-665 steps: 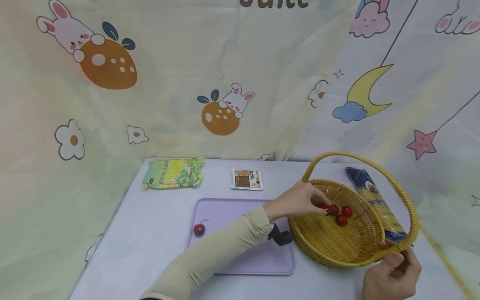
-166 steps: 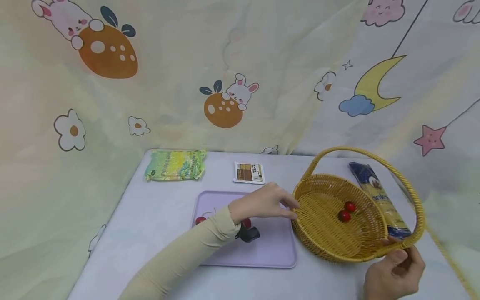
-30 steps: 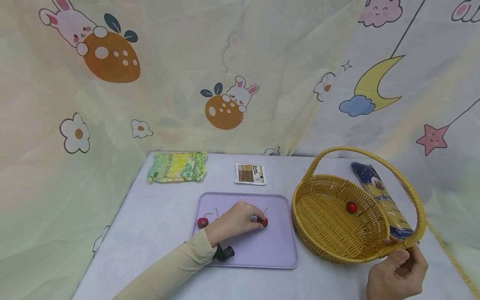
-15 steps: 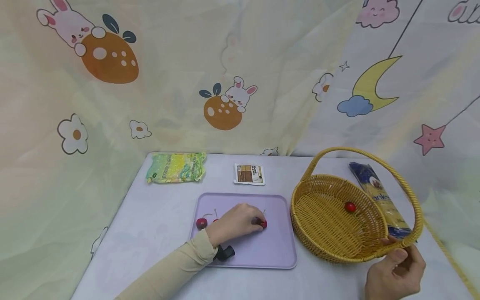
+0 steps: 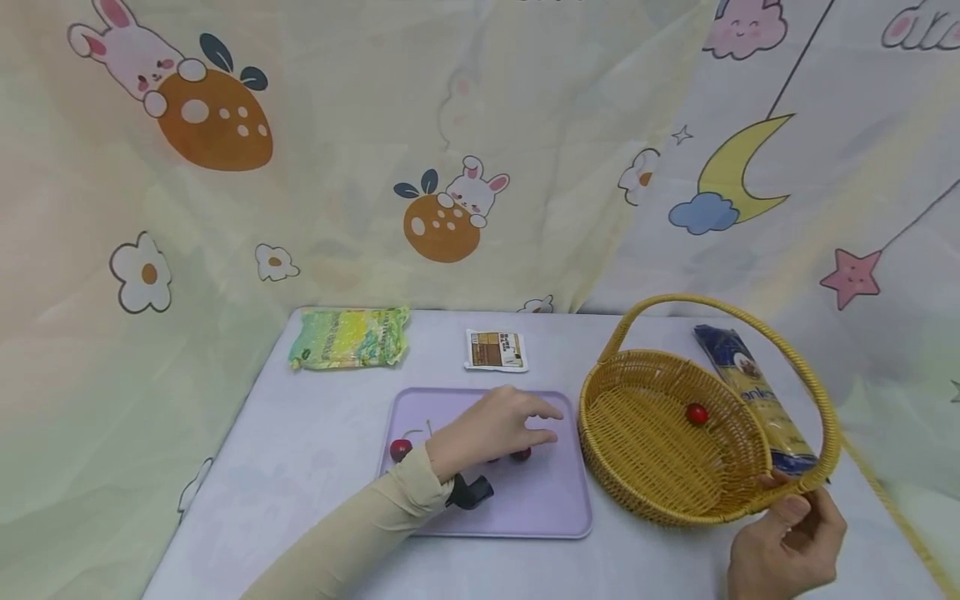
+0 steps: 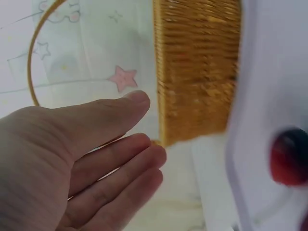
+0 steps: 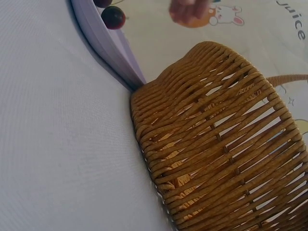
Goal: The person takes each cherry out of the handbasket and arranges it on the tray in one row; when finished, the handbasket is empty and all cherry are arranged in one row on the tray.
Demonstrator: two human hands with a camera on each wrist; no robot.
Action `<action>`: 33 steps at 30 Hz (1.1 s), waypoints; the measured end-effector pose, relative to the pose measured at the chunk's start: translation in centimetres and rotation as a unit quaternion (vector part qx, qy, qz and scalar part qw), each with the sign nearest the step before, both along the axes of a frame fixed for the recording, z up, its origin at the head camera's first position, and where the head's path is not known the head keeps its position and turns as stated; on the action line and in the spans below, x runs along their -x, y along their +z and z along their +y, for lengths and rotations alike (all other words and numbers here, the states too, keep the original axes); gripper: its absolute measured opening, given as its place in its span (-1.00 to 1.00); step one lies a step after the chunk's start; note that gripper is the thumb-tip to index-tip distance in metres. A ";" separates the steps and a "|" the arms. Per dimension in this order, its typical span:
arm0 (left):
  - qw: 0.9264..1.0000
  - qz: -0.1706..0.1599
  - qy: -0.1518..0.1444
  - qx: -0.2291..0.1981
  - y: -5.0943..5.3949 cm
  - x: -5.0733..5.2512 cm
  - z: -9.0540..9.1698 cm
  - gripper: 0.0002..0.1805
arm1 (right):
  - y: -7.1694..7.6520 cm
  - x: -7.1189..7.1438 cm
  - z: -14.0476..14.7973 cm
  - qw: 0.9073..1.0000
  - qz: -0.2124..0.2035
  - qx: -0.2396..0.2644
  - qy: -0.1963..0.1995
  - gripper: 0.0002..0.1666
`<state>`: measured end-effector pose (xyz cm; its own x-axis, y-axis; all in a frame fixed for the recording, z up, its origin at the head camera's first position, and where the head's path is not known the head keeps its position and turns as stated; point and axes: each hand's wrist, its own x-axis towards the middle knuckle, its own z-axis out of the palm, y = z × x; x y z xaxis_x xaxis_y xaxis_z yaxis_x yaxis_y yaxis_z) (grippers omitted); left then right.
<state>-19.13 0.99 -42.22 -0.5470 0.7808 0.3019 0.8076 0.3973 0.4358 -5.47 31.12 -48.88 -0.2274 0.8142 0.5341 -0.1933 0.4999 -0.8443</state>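
Note:
My left hand (image 5: 498,427) hovers over the lilac tray (image 5: 540,517), fingers spread towards the basket and nothing between them, as the left wrist view confirms. Under it lies a dark red cherry (image 5: 521,454), with another partly hidden by the hand. A stemmed cherry (image 5: 401,450) sits at the tray's left side. My right hand (image 5: 783,542) grips the wicker basket (image 5: 652,483) at its near right rim, by the foot of the handle. Inside the basket lies a single red cherry (image 5: 697,414). The right wrist view shows the basket's woven side (image 7: 216,144) close up, but not the gripping fingers.
Behind the tray lie a green and yellow packet (image 5: 349,338) and a small white and brown packet (image 5: 496,350). A blue and yellow bag (image 5: 757,400) lies beyond the basket's right side. A printed cloth (image 5: 337,208) hangs behind the white table.
Over the last second my left hand has let go of a cherry on the tray, lifted and moved right towards the basket. Since earlier, cherries in the basket have dropped from several to one.

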 end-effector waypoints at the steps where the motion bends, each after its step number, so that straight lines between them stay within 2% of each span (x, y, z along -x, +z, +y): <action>1: 1.000 -0.001 -0.007 -0.003 0.3 0.1 0.6 -0.70 | -0.1 0.0 0.2 1.000 0.000 -0.001 0.000 -0.63; 6: 0.999 -0.018 -0.035 -0.017 1.1 1.0 4.1 -0.68 | -0.8 0.1 0.8 0.999 -0.012 -0.031 0.004 -0.64; 9: 0.999 -0.023 -0.046 -0.009 1.4 1.5 6.4 -0.67 | -0.7 0.0 0.8 0.999 -0.027 -0.040 0.000 -0.63; 13: 0.998 -0.029 -0.051 0.007 1.6 2.1 9.3 -0.65 | -0.3 0.0 0.3 0.999 -0.026 -0.028 -0.004 -0.62; 21: 0.998 -0.033 -0.051 0.030 1.8 2.8 13.6 -0.64 | 1.0 -0.2 -0.5 0.999 -0.009 -0.039 0.003 -0.59; 26: 0.998 -0.030 -0.042 0.048 1.6 3.1 15.9 -0.65 | 1.1 -0.1 -0.3 0.999 0.005 -0.050 0.010 -0.59; 33: 0.996 -0.063 -0.030 0.058 1.0 3.5 19.1 -0.66 | 1.1 -0.3 -0.7 0.999 0.006 -0.047 0.009 -0.61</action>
